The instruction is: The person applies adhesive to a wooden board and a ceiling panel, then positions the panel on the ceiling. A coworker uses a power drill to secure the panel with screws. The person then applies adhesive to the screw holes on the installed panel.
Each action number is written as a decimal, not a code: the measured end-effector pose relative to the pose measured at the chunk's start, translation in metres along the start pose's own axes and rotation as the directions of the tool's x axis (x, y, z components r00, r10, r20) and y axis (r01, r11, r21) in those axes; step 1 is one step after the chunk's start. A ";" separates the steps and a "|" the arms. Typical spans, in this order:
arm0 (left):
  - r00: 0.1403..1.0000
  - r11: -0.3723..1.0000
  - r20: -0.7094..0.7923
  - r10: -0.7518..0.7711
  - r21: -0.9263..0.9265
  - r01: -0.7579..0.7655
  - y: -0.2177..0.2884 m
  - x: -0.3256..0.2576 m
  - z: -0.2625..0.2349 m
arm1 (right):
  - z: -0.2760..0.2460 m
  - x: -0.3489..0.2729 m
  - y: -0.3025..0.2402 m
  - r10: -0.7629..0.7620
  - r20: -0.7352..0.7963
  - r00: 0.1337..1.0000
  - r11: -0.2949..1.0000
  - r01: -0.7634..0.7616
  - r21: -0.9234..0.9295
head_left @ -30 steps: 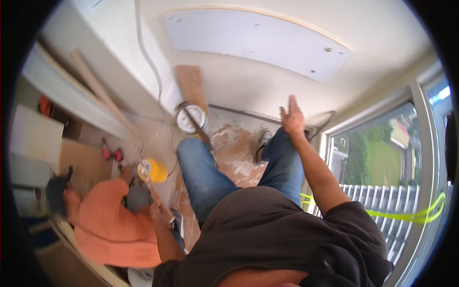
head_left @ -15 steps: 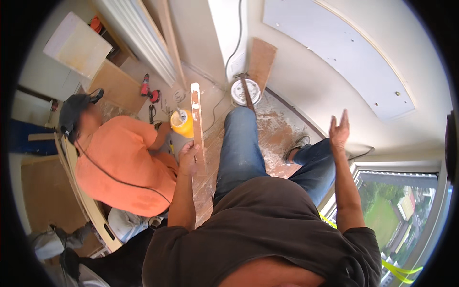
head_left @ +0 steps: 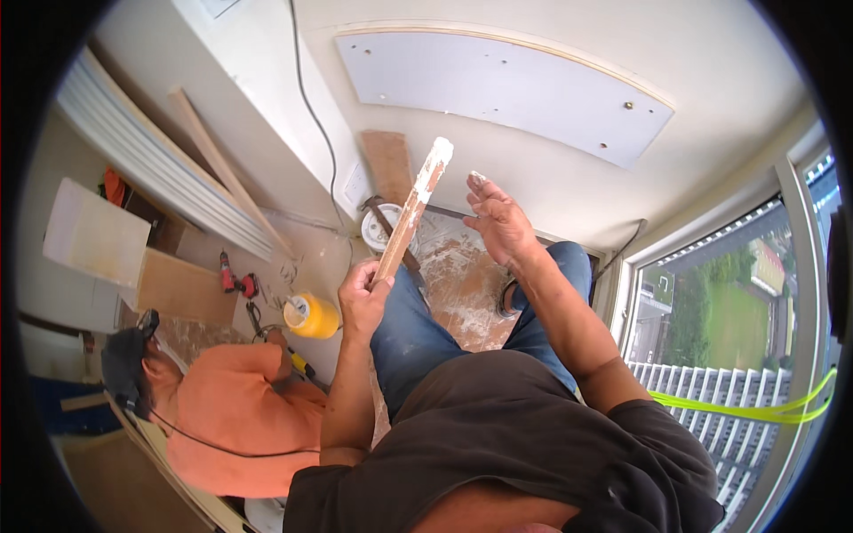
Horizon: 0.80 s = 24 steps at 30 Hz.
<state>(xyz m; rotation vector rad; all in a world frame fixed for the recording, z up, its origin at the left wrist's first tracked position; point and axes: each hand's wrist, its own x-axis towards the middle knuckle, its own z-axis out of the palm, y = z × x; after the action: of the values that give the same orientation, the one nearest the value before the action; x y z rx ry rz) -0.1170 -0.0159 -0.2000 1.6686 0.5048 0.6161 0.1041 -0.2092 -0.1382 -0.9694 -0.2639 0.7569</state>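
Observation:
My left hand (head_left: 362,300) grips the lower end of a narrow wooden strip (head_left: 410,218) that slants up and to the right. White paste coats its far end. To the right of that end, my right hand (head_left: 503,220) hangs in the air, apart from the strip. Its fingers are apart and partly bent, with white paste on a fingertip, and they hold nothing. Beyond my left hand stands a white bucket (head_left: 371,233), with a hammer (head_left: 388,224) lying across it.
A co-worker in an orange shirt (head_left: 249,417) crouches at left, near a yellow tub (head_left: 313,317) and a red cordless drill (head_left: 238,277). A pale panel (head_left: 498,84) is fixed to the wall ahead. A window (head_left: 711,293) is at right. A brown board (head_left: 387,162) leans behind the bucket.
My left hand has tilted the strip to the right. My right hand has come left, close to the strip's pasted end. The view has turned toward the wall panel and window.

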 end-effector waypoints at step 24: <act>0.988 0.995 0.121 -0.096 0.052 0.091 0.026 -0.009 0.078 | -0.030 -0.028 -0.025 -0.153 -0.127 0.980 0.927 0.187 0.326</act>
<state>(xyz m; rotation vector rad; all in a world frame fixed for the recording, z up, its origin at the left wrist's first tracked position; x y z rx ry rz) -0.0739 -0.0854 -0.1857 1.7050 0.5082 0.4328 0.1111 -0.2563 -0.1315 -0.6466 -0.1235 0.5688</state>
